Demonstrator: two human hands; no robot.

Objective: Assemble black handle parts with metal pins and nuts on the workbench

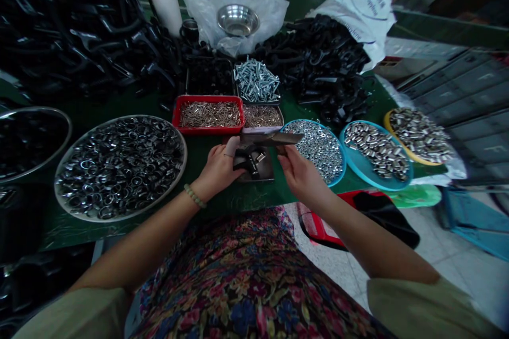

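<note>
My left hand [220,168] is closed around a small black part [247,161] with a metal sleeve, held over a small dark tray [266,175] at the table's front edge. A taped fingertip shows on that hand. My right hand [297,168] pinches a flat metal tool [274,139], held level above the part. A bead bracelet [194,196] sits on my left wrist.
A round metal tray of dark rings [119,165] lies left. A red tray of pins [209,114], a box of screws [256,82], blue dishes of nuts [318,148] and sleeves [376,151], a yellow dish [417,133] and piles of black parts [322,63] surround them.
</note>
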